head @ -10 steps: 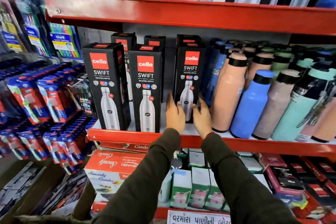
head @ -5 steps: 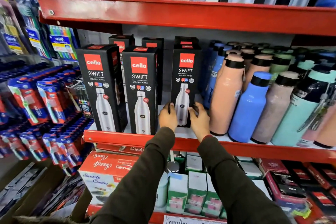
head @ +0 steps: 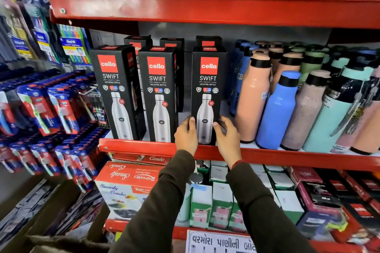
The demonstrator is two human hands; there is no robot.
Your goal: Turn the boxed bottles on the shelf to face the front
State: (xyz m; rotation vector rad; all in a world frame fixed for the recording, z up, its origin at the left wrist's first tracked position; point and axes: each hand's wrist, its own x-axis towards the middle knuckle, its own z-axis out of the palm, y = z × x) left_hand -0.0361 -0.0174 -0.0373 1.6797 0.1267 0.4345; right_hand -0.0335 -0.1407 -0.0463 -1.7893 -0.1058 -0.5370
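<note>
Three black boxed bottles stand in a front row on the red shelf (head: 144,147), printed fronts toward me: a left box (head: 115,90), a middle box (head: 159,92) and a right box (head: 207,88). My left hand (head: 186,134) grips the lower left edge of the right box, and my right hand (head: 228,139) holds its lower right edge. That box stands at the shelf's front lip. More black boxes (head: 207,41) stand in a second row behind, mostly hidden.
Loose pink, blue and green bottles (head: 276,109) crowd the shelf right of the boxes. Toothbrush packs (head: 51,107) hang at the left. An upper red shelf (head: 205,9) carries more boxes. Below are cartons (head: 127,187) and small boxes (head: 220,203).
The right box has come forward from deeper on the shelf to the front lip, level with the other two. Both hands stay on its lower edges.
</note>
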